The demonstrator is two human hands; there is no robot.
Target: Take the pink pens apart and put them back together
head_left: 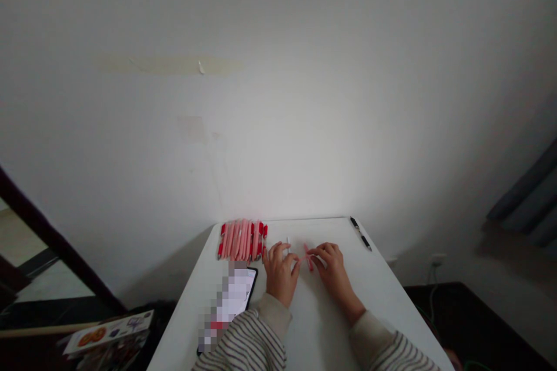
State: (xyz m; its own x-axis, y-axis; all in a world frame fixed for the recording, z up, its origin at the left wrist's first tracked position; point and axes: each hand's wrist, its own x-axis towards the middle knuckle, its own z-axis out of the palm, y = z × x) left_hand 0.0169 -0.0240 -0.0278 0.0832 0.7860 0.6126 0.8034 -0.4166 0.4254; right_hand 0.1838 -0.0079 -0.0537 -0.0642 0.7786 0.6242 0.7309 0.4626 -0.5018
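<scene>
My left hand (281, 269) and my right hand (329, 261) meet over the middle of the white table. Between their fingertips runs a thin pink strip (303, 257), pinched from both sides; its exact kind is too small to make out. A short pink-red piece (310, 265) lies just under my right fingertips. By my left fingers is a small white stick-like thing (288, 241), partly covered by the hand. Left of my left hand, several red pens with pink sleeve-like pieces (240, 240) lie side by side in a row.
A phone (237, 295) with its screen lit lies at the table's left, partly under my left sleeve. A black pen (361, 233) rests near the far right edge. The white table (322, 324) touches the wall (296, 98). A printed box (108, 333) sits lower left.
</scene>
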